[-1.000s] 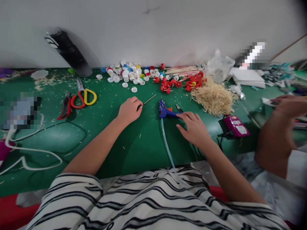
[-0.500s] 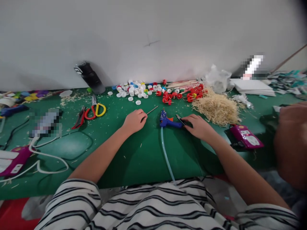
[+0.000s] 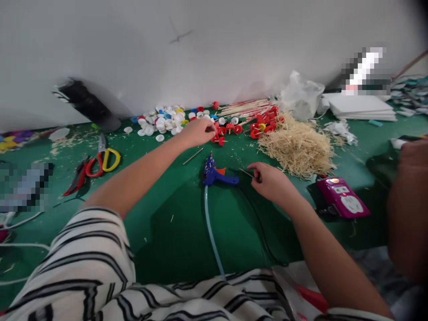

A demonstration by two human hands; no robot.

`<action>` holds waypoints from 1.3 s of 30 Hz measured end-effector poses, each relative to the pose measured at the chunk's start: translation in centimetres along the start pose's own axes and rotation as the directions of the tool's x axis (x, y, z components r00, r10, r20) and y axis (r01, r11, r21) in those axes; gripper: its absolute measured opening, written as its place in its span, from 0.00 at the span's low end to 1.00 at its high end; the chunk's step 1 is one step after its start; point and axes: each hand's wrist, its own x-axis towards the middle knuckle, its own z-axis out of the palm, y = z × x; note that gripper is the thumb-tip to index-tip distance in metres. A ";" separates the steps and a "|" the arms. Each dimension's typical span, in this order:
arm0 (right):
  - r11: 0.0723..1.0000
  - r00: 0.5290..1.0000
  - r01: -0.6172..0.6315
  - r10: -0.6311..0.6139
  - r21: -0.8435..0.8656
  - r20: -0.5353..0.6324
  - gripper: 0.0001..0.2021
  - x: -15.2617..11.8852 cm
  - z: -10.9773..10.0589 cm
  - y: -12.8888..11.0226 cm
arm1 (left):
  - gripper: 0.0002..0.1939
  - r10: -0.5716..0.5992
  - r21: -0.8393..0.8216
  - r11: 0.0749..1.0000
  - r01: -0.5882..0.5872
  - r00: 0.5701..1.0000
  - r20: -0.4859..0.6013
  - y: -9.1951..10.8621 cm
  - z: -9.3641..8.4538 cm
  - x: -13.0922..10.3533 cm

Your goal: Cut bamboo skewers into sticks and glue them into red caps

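My left hand (image 3: pixel 199 133) reaches to the red bottle caps (image 3: pixel 230 128) with short sticks through them; its fingers are curled at the near edge of that heap, and what is between them is hidden. My right hand (image 3: pixel 267 180) is closed on thin metal tweezers (image 3: pixel 246 172), their tip pointing left. Between the hands lies a blue glue gun (image 3: pixel 214 174) with an orange trigger, a clear glue stick (image 3: pixel 211 236) trailing from its back. A thin wooden stick (image 3: pixel 193 156) lies on the green table below my left forearm.
White and coloured caps (image 3: pixel 165 119) and long sticks (image 3: pixel 245 109) lie along the wall. Wood shavings (image 3: pixel 297 147) and a magenta power socket (image 3: pixel 343 197) are right. Scissors (image 3: pixel 103 156), red pliers (image 3: pixel 78 177) and a black bottle (image 3: pixel 88 104) stand left. Another person's arm (image 3: pixel 408 209) shows far right.
My left hand has let go of the thin stick and moved forward to the red caps. My right hand has drawn away from the glue gun's handle, still holding the tweezers. The view has shifted right.
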 end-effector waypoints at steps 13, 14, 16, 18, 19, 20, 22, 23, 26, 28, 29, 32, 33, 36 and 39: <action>0.992 0.994 -0.013 -0.001 0.128 0.111 0.15 0.2 -1.2 -0.4 | 0.22 -0.101 0.247 0.966 0.082 0.993 0.066 -0.4 4.0 19.1; 0.991 0.993 -0.019 0.004 0.131 0.115 0.15 0.2 -1.3 -0.3 | 0.22 -0.097 0.251 0.965 0.076 0.993 0.073 -0.6 4.2 19.3; 0.990 0.994 -0.025 0.009 0.136 0.113 0.15 0.3 -1.3 -0.3 | 0.21 -0.083 0.256 0.965 0.063 0.994 0.068 -0.9 4.7 19.2; 0.990 0.995 -0.024 0.010 0.139 0.102 0.15 0.3 -1.1 -0.2 | 0.21 -0.068 0.254 0.966 0.052 0.996 0.056 -0.8 5.0 18.9; 0.990 0.996 -0.021 0.007 0.140 0.094 0.15 0.3 -1.0 -0.1 | 0.21 -0.061 0.252 0.967 0.047 0.997 0.048 -0.7 5.0 18.7; 0.990 0.996 -0.015 0.003 0.140 0.087 0.15 0.3 -0.9 -0.1 | 0.21 -0.056 0.251 0.967 0.045 0.998 0.039 -0.5 4.8 18.5; 0.991 0.997 0.000 -0.011 0.137 0.081 0.15 0.3 -0.8 0.1 | 0.21 -0.053 0.252 0.967 0.047 0.998 0.017 0.0 4.2 18.1; 0.991 0.997 0.007 -0.018 0.134 0.081 0.15 0.3 -0.8 0.1 | 0.21 -0.053 0.253 0.966 0.050 0.999 0.006 0.3 3.8 18.0; 0.992 0.996 0.016 -0.027 0.127 0.085 0.15 0.4 -0.9 0.1 | 0.21 -0.052 0.262 0.963 0.055 0.998 -0.017 1.2 2.2 17.5; 0.992 0.996 0.020 -0.031 0.126 0.085 0.15 0.4 -1.0 0.1 | 0.21 -0.052 0.270 0.961 0.058 0.998 -0.029 2.0 1.1 17.1; 0.992 0.996 0.020 -0.031 0.122 0.084 0.15 0.4 -1.0 0.1 | 0.21 -0.052 0.274 0.960 0.060 0.998 -0.036 2.3 0.7 17.0; 0.994 0.996 0.022 -0.031 0.107 0.084 0.15 0.4 -0.9 0.1 | 0.23 -0.046 0.262 0.963 0.067 0.996 -0.082 2.9 -0.3 16.4; 0.995 0.996 0.023 -0.031 0.102 0.083 0.15 0.4 -0.9 0.1 | 0.23 -0.040 0.248 0.967 0.064 0.994 -0.102 3.0 -0.6 16.1; 0.996 0.996 0.032 -0.040 0.087 0.083 0.15 0.4 -0.8 0.2 | 0.23 -0.024 0.164 0.985 0.050 0.988 -0.152 2.8 -1.0 15.2; 0.997 0.996 0.041 -0.046 0.058 0.083 0.15 0.4 -0.8 0.0 | 0.21 0.020 0.042 0.999 -0.012 0.981 -0.192 2.3 -1.4 13.1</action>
